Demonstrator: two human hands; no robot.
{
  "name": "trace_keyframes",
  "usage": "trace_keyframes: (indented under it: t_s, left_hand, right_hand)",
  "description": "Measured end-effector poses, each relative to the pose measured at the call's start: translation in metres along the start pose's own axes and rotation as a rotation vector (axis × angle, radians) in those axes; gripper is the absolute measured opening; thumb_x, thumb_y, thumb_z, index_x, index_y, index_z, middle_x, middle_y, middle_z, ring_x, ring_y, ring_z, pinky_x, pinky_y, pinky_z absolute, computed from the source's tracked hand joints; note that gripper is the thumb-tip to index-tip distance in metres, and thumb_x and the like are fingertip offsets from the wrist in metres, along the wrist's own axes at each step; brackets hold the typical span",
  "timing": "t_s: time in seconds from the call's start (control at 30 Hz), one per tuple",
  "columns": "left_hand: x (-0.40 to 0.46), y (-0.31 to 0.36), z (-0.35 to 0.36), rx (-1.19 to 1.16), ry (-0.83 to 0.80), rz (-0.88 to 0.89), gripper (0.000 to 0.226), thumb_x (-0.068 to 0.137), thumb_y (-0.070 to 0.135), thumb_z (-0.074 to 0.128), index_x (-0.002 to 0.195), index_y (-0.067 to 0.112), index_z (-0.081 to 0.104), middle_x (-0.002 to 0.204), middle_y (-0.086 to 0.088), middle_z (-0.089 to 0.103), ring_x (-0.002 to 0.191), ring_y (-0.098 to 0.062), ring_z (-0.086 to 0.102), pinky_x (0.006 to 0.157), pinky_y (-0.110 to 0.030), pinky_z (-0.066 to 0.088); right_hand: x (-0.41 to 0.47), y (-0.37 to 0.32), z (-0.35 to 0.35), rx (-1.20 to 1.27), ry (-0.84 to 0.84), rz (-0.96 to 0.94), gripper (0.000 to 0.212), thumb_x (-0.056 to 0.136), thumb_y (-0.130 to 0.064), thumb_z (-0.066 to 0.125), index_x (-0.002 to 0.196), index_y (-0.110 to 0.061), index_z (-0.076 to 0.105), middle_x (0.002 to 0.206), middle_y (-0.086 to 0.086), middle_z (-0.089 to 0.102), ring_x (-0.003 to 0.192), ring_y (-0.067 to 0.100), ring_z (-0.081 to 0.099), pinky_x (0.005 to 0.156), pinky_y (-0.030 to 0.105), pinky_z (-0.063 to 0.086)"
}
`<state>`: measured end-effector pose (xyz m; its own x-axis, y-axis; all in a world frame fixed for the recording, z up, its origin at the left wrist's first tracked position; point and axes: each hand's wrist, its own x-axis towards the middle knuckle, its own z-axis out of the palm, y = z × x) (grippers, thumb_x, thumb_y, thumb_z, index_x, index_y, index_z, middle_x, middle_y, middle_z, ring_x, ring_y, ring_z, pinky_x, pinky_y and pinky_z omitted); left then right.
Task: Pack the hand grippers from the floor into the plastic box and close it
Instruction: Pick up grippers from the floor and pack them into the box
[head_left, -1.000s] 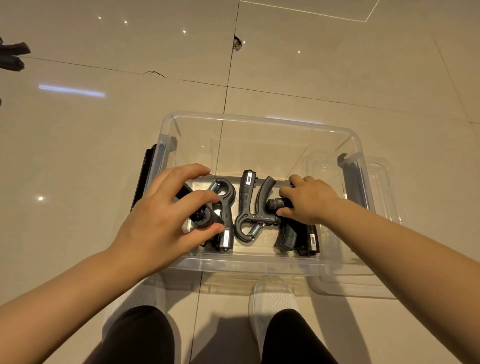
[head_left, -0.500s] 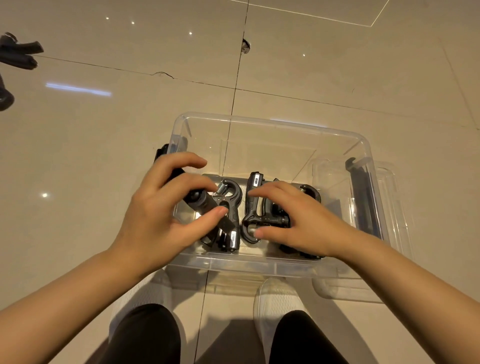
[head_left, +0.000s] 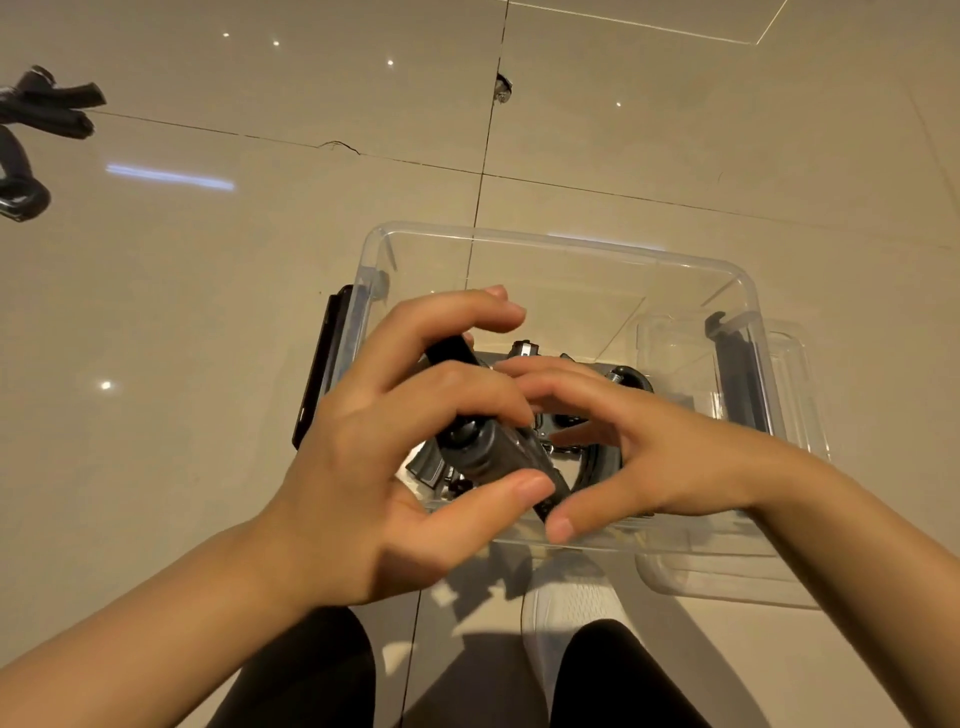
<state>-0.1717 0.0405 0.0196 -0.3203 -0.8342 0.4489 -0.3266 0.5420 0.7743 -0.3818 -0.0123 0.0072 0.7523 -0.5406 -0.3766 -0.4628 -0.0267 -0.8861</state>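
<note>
Here, over the plastic box (head_left: 563, 244): left hand (head_left: 395, 457) fingers curled around a hand gripper (head_left: 493, 447), right hand (head_left: 644, 452) half-open, perhaps touching it.

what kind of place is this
Probably an indoor room, perhaps at home: the glossy tiled floor mirrors ceiling lights, and a clear plastic box of hand grippers sits right on it.

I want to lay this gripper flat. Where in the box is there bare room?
The far half of the plastic box, between its back wall and the packed hand grippers, is bare. The near half is crowded, under the left hand, its held gripper, and the right hand.
</note>
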Motion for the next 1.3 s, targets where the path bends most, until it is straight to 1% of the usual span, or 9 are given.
trace_keyframes:
  t_s: [0.17, 0.33, 0.43, 0.6, 0.77, 0.97, 1.13, 1.23, 1.3]
  left_hand:
    - [-0.008, -0.02, -0.003, 0.164, -0.116, -0.032, 0.04, 0.08, 0.034, 0.063, 0.117, 0.021, 0.053, 0.136, -0.007, 0.041, 0.136, -0.023, 0.033, 0.108, -0.034, 0.031]
    - [-0.032, -0.059, -0.013, 0.501, -0.21, -0.202, 0.069, 0.08, 0.063, 0.052, 0.139, 0.031, 0.037, 0.149, -0.003, 0.029, 0.143, -0.025, 0.015, 0.108, -0.058, 0.027]
    - [-0.04, -0.067, -0.012, 0.523, -0.229, -0.26, 0.067, 0.081, 0.064, 0.047, 0.14, 0.034, 0.035, 0.149, -0.001, 0.03, 0.143, -0.024, 0.015, 0.106, -0.059, 0.029]
    - [-0.041, -0.071, -0.01, 0.497, -0.216, -0.247, 0.062, 0.083, 0.06, 0.047, 0.138, 0.033, 0.038, 0.147, 0.0, 0.034, 0.141, -0.023, 0.021, 0.106, -0.057, 0.03]
    - [-0.043, -0.073, -0.009, 0.466, -0.169, -0.252, 0.06, 0.083, 0.057, 0.05, 0.136, 0.032, 0.042, 0.143, 0.0, 0.037, 0.139, -0.022, 0.025, 0.106, -0.054, 0.032]
    - [-0.044, -0.073, -0.007, 0.457, -0.155, -0.259, 0.058, 0.083, 0.055, 0.05, 0.135, 0.03, 0.044, 0.142, -0.001, 0.039, 0.139, -0.022, 0.026, 0.107, -0.049, 0.031]
    - [-0.044, -0.073, -0.007, 0.464, -0.163, -0.271, 0.058, 0.083, 0.055, 0.051, 0.136, 0.031, 0.043, 0.142, 0.0, 0.038, 0.139, -0.02, 0.024, 0.108, -0.048, 0.03]
    - [-0.043, -0.073, -0.007, 0.468, -0.164, -0.272, 0.058, 0.083, 0.054, 0.05, 0.135, 0.031, 0.044, 0.142, 0.001, 0.038, 0.139, -0.019, 0.024, 0.108, -0.047, 0.029]
    - [-0.043, -0.073, -0.007, 0.471, -0.164, -0.277, 0.057, 0.083, 0.054, 0.051, 0.135, 0.032, 0.043, 0.143, 0.001, 0.037, 0.139, -0.019, 0.023, 0.108, -0.048, 0.029]
  right_hand:
    - [0.006, 0.005, 0.0, -0.109, 0.098, 0.061, 0.064, 0.064, -0.027, 0.087, 0.118, -0.037, 0.054, 0.131, -0.022, 0.041, 0.12, 0.0, 0.045, 0.097, 0.023, 0.044]
    - [0.017, 0.027, 0.002, -0.334, 0.367, 0.403, 0.055, 0.058, -0.042, 0.082, 0.105, -0.032, 0.056, 0.112, -0.008, 0.048, 0.096, 0.01, 0.05, 0.074, 0.023, 0.044]
    - [0.03, 0.039, -0.001, -0.283, 0.49, 0.594, 0.056, 0.055, -0.056, 0.076, 0.099, -0.03, 0.054, 0.107, -0.001, 0.052, 0.088, 0.013, 0.053, 0.064, 0.024, 0.041]
    - [0.049, 0.033, -0.003, -0.756, 0.407, 0.815, 0.069, 0.066, -0.064, 0.065, 0.118, -0.021, 0.053, 0.114, 0.007, 0.042, 0.081, 0.023, 0.051, 0.065, 0.03, 0.041]
    - [0.059, 0.024, 0.0, -0.954, 0.263, 0.93, 0.072, 0.074, -0.072, 0.047, 0.116, -0.015, 0.055, 0.11, 0.009, 0.05, 0.089, 0.027, 0.054, 0.067, 0.031, 0.04]
    - [0.075, 0.03, 0.008, -1.023, 0.112, 0.896, 0.065, 0.089, -0.066, 0.032, 0.105, -0.009, 0.058, 0.091, 0.006, 0.055, 0.082, 0.025, 0.054, 0.066, 0.03, 0.043]
    - [0.072, 0.044, 0.007, -1.095, 0.213, 0.81, 0.065, 0.089, -0.068, 0.032, 0.112, -0.012, 0.052, 0.092, 0.003, 0.059, 0.084, 0.022, 0.06, 0.061, 0.028, 0.042]
    - [0.058, 0.054, 0.006, -1.111, 0.204, 0.621, 0.069, 0.085, -0.068, 0.041, 0.133, -0.019, 0.033, 0.125, 0.008, 0.049, 0.111, 0.027, 0.051, 0.078, 0.036, 0.046]
    - [0.052, 0.06, 0.006, -1.132, 0.048, 0.409, 0.086, 0.08, -0.063, 0.056, 0.145, -0.027, 0.014, 0.153, 0.01, 0.014, 0.139, 0.031, 0.019, 0.106, 0.046, 0.032]
